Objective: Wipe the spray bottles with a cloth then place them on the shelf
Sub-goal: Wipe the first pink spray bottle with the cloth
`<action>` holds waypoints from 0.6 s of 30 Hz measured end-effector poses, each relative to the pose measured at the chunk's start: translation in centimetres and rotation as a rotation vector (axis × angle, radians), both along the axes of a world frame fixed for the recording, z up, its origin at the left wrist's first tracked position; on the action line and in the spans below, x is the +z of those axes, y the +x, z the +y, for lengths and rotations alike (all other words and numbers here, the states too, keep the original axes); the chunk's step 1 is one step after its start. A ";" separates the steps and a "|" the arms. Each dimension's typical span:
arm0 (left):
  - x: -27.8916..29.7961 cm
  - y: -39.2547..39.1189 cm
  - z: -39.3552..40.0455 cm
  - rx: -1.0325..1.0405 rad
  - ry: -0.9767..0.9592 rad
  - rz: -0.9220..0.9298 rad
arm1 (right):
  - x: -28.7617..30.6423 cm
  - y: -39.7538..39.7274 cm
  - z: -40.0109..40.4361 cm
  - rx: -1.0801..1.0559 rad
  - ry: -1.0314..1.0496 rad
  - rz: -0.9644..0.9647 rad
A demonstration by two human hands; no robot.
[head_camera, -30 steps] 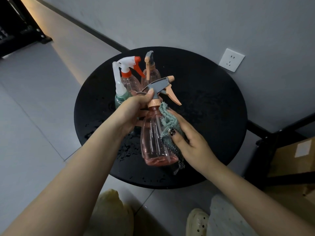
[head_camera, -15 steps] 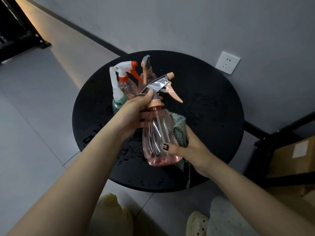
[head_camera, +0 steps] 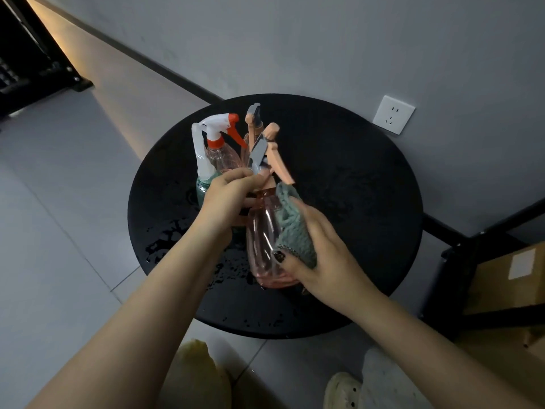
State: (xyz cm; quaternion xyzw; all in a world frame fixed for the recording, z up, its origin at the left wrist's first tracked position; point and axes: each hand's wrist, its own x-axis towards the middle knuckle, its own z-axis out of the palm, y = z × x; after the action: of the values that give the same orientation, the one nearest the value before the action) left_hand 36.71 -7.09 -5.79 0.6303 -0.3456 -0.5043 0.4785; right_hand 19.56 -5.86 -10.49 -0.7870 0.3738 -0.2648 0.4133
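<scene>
A clear pink spray bottle (head_camera: 262, 240) with a grey and peach trigger head is held upright above the round black table (head_camera: 362, 199). My left hand (head_camera: 228, 199) grips its neck just under the trigger. My right hand (head_camera: 321, 255) holds a green knitted cloth (head_camera: 293, 228) pressed against the bottle's right side, thumb on the front. Behind stand three more bottles: a green one with a white head (head_camera: 202, 184), a pink one with a white and red trigger (head_camera: 219, 146), and one with a peach and grey head (head_camera: 253, 119), mostly hidden.
Water drops lie on the table's near left part. A wall socket (head_camera: 393, 114) is on the grey wall behind. A black shelf frame (head_camera: 451, 261) with a cardboard box (head_camera: 513, 278) stands at the right. My feet in pale slippers show below the table.
My left hand has turned the bottle so the trigger head points away. My right hand has slid the cloth up from the bottle's lower side to its shoulder.
</scene>
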 end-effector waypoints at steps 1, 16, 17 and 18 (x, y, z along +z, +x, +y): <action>-0.1 0.1 0.0 -0.022 0.007 0.007 | 0.1 0.0 -0.2 0.046 -0.034 0.003; -1.0 1.6 -0.6 0.046 0.080 0.143 | 0.9 -1.5 -0.2 0.368 -0.902 0.381; -1.0 1.8 -0.6 0.054 0.079 0.172 | 0.8 -1.6 -0.1 0.397 -0.949 0.373; -1.0 1.9 -0.6 0.058 0.079 0.194 | 0.8 -1.6 0.0 0.419 -0.972 0.362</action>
State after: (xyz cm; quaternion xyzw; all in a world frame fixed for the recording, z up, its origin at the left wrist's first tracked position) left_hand 38.61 -7.67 -6.77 0.6067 -0.2589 -0.5622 0.4988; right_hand 17.92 -5.83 -9.72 -0.9773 0.1096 -0.1795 -0.0240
